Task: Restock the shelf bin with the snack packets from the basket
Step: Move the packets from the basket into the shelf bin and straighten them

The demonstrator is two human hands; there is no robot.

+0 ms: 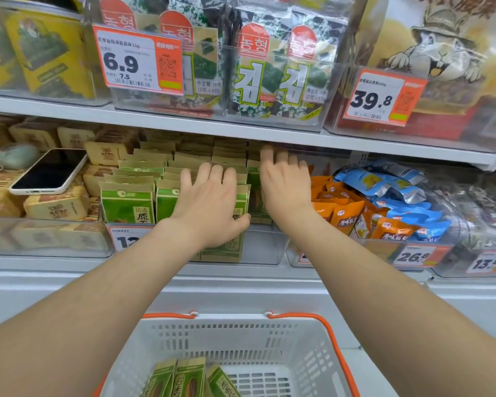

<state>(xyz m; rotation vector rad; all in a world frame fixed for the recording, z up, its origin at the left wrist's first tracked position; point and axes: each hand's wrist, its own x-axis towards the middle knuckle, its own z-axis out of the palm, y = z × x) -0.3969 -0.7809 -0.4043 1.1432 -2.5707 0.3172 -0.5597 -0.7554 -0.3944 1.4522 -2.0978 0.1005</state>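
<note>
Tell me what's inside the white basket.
At least three green-and-tan snack packets lean together in the white basket, bare slotted floor beside them. Their lower parts and the basket's near end fall outside the frame.

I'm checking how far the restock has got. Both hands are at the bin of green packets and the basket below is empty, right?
Not quite. The basket is not empty: a few green packets lie in its near left part, as the head view shows. The rest holds: the left hand and the right hand are at the bin of green packets.
</note>
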